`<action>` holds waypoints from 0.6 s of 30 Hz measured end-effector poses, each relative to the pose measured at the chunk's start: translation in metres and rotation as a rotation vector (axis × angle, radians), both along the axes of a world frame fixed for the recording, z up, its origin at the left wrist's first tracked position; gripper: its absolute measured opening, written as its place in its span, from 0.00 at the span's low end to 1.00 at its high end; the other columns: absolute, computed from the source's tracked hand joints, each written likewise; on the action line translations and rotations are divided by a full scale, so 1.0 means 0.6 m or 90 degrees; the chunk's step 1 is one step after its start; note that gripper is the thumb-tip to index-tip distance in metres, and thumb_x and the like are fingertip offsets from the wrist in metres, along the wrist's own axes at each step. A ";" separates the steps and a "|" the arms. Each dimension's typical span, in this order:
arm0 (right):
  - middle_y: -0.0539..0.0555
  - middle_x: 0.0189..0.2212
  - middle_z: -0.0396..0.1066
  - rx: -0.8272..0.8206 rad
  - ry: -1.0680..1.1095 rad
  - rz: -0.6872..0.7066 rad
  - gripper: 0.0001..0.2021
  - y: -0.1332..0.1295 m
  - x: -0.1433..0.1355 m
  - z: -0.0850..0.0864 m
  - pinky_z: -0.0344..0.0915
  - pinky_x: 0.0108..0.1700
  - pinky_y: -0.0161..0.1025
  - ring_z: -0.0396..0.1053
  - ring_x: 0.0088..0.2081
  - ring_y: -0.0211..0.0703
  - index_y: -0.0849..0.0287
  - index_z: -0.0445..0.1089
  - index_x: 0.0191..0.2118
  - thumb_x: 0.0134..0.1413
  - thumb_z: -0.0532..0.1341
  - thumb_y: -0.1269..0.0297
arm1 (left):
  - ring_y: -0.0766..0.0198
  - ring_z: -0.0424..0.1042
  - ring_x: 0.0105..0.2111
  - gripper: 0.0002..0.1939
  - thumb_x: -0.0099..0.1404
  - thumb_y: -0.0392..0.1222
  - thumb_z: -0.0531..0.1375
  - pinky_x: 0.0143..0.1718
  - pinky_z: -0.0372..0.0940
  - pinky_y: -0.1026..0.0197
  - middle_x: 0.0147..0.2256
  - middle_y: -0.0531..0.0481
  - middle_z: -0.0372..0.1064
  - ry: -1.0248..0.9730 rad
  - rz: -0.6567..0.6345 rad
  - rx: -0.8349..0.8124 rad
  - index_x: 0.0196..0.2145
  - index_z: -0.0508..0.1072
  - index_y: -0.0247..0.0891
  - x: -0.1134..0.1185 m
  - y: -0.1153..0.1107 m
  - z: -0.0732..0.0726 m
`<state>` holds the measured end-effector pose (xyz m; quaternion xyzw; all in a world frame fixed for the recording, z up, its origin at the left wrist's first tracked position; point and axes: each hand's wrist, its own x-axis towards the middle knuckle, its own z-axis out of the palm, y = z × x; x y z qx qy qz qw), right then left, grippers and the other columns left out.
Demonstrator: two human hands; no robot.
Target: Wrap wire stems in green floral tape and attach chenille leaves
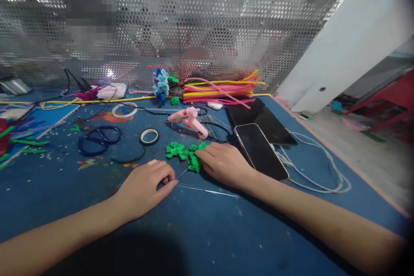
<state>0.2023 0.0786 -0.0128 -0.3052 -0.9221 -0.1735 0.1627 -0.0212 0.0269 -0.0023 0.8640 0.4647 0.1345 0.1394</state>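
My left hand (145,187) is closed in a pinch on a thin wire (183,173) that runs up to a green fuzzy flower (194,164). Over this flower's right side lies my right hand (224,163), fingers curled against it and partly hiding it. Another green flower (175,150), seemingly made of pipe cleaner, lies just left of it; whether the two are joined I cannot tell. A second thin, shiny wire (213,192) stretches over the blue table (207,241) from near my left fingertips. Behind the flowers rests a pink glue gun (190,121).
Dark tape (149,136), blue-handled scissors (100,138) and a white ring (124,110) lie left. At the back are a blue flower bunch (161,84) and pink and yellow pipe cleaners (220,91). A phone (261,151), tablet (258,116) and white cable (323,185) lie right.
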 end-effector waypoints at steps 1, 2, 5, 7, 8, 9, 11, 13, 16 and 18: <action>0.50 0.21 0.67 0.008 0.004 0.008 0.09 0.001 -0.001 0.000 0.48 0.27 0.36 0.61 0.26 0.37 0.60 0.71 0.31 0.55 0.52 0.70 | 0.65 0.63 0.28 0.09 0.64 0.42 0.51 0.30 0.56 0.62 0.26 0.53 0.65 -0.006 -0.001 -0.006 0.28 0.66 0.38 -0.001 0.000 0.001; 0.50 0.21 0.67 0.017 0.012 0.014 0.10 0.002 -0.002 0.000 0.49 0.28 0.36 0.60 0.26 0.37 0.60 0.71 0.31 0.55 0.53 0.69 | 0.65 0.63 0.28 0.10 0.64 0.43 0.51 0.30 0.56 0.63 0.26 0.54 0.65 -0.011 -0.002 -0.011 0.28 0.66 0.38 -0.003 0.000 0.001; 0.50 0.20 0.65 0.060 0.039 0.020 0.11 0.003 -0.002 0.002 0.49 0.28 0.36 0.57 0.26 0.37 0.59 0.71 0.31 0.57 0.52 0.68 | 0.65 0.63 0.28 0.11 0.65 0.43 0.50 0.30 0.57 0.63 0.26 0.54 0.66 -0.013 -0.002 -0.013 0.28 0.66 0.38 -0.006 0.002 0.002; 0.49 0.20 0.64 0.100 0.054 0.031 0.11 0.002 0.001 0.004 0.50 0.28 0.36 0.56 0.26 0.37 0.59 0.72 0.31 0.58 0.52 0.69 | 0.65 0.64 0.28 0.11 0.65 0.44 0.50 0.30 0.57 0.62 0.26 0.54 0.66 0.005 0.000 -0.002 0.29 0.66 0.38 -0.008 0.003 0.001; 0.49 0.19 0.64 0.123 0.060 0.040 0.11 0.001 0.004 0.006 0.50 0.29 0.36 0.55 0.26 0.37 0.59 0.72 0.32 0.58 0.52 0.70 | 0.65 0.64 0.28 0.11 0.66 0.44 0.49 0.30 0.57 0.62 0.27 0.54 0.67 0.017 0.000 0.010 0.29 0.66 0.38 -0.008 0.003 0.001; 0.49 0.19 0.64 0.148 0.064 0.052 0.10 -0.001 0.007 0.008 0.50 0.29 0.36 0.55 0.26 0.37 0.58 0.72 0.34 0.58 0.53 0.71 | 0.64 0.65 0.29 0.11 0.66 0.44 0.49 0.30 0.58 0.62 0.27 0.53 0.67 0.030 -0.002 0.029 0.30 0.67 0.38 -0.008 0.004 0.000; 0.49 0.19 0.64 0.199 0.068 0.081 0.09 -0.005 0.013 0.015 0.50 0.28 0.36 0.54 0.25 0.37 0.58 0.72 0.36 0.57 0.55 0.71 | 0.64 0.66 0.29 0.12 0.66 0.44 0.48 0.31 0.58 0.61 0.29 0.53 0.68 0.055 -0.013 0.087 0.32 0.67 0.38 -0.008 0.005 -0.003; 0.48 0.18 0.63 0.243 0.059 0.097 0.07 -0.007 0.023 0.025 0.50 0.28 0.36 0.54 0.25 0.36 0.58 0.72 0.36 0.55 0.56 0.71 | 0.63 0.68 0.30 0.12 0.67 0.42 0.47 0.32 0.59 0.60 0.30 0.51 0.70 0.085 -0.032 0.173 0.34 0.68 0.38 -0.008 0.007 -0.004; 0.48 0.18 0.64 0.304 0.049 0.082 0.06 0.001 0.043 0.041 0.50 0.27 0.37 0.55 0.24 0.36 0.56 0.72 0.35 0.53 0.59 0.71 | 0.63 0.69 0.30 0.12 0.67 0.40 0.48 0.31 0.59 0.60 0.30 0.51 0.71 0.108 -0.047 0.318 0.37 0.70 0.38 -0.013 0.011 -0.004; 0.49 0.22 0.67 0.351 0.055 0.057 0.06 0.014 0.061 0.050 0.51 0.28 0.37 0.57 0.25 0.36 0.54 0.72 0.35 0.51 0.60 0.71 | 0.64 0.70 0.30 0.10 0.66 0.39 0.49 0.32 0.59 0.61 0.30 0.51 0.73 0.092 -0.040 0.381 0.39 0.70 0.38 -0.021 0.014 -0.002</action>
